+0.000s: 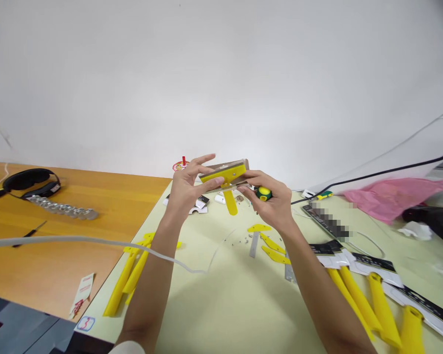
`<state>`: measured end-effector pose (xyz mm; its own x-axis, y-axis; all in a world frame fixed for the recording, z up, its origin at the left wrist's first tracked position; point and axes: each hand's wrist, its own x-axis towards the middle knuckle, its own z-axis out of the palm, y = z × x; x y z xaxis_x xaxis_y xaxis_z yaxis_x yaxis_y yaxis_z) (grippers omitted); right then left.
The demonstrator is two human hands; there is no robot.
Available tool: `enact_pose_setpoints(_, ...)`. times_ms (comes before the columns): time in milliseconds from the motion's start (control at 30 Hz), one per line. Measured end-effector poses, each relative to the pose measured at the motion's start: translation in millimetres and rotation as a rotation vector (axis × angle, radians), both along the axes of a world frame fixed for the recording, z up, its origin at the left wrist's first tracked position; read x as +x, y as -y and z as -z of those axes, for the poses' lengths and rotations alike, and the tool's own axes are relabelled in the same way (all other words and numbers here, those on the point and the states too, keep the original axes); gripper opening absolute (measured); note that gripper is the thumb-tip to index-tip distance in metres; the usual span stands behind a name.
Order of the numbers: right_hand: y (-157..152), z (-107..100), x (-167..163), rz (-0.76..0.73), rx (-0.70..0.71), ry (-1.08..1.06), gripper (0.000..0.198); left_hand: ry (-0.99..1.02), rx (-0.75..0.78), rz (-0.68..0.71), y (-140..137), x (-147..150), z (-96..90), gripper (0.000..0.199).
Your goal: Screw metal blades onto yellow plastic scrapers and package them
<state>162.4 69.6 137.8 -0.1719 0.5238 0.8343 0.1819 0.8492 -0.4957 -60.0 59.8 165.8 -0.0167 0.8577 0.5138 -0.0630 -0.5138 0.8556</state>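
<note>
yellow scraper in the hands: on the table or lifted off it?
Lifted. The yellow plastic T-shaped scraper is pinched between the left hand and right hand, handle hanging down, clear above the pale green table.

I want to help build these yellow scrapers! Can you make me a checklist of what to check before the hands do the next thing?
1. Left hand grips the scraper head: ok.
2. Right hand holds the screwdriver: ok.
3. Scraper is lifted above the table: ok.
4. Screwdriver tip sits on a screw: cannot tell, fingers hide it.
5. Spare screws lie on the table: ok.
6. Blade sits straight in the scraper: cannot tell.
</note>
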Motion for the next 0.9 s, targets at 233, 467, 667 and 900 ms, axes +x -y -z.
enact_pose_setpoints(233, 8, -4, 0, 0.036, 0.010, 0.035, 0.009, -0.152, -0.111, 0.074, 7, -6, -9.4, 0.031)
enact_pose_setpoints(467, 29, 1, 8, 0.014, -0.395, -0.150, 0.057, -0.176, -0.161, 0.078, 14, 7, -7.2, 0.035)
enact_pose_setpoints(667, 55, 18, 34, -0.086, -0.726, -0.101, 0.040, -0.162, -0.163, 0.251, 24, 33, -0.4, 0.039)
enact_pose_setpoints(900, 83, 27, 46, 0.067, -0.595, -0.224, 0.035, -0.090, -0.188, 0.394, 45, 50, -6.0, 0.066)
